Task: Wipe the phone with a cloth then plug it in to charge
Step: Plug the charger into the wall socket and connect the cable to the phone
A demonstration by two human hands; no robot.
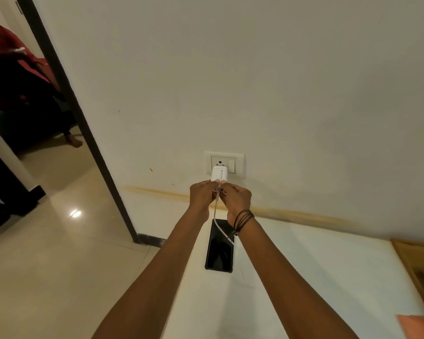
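While the phone (219,248) lies on the white table (316,277), I work at the wall charger (219,174).
My left hand (202,195) and right hand (236,198) apparently pinch the white cable (216,211) at its base.

Cream wall, white counter, open doorway on your left.
Ahead of you a plain cream wall (255,81) meets the white counter (316,277) along a yellowish stain (291,212). A dark door frame (83,123) edges glossy beige floor tiles (47,241) reflecting a ceiling light (75,213).
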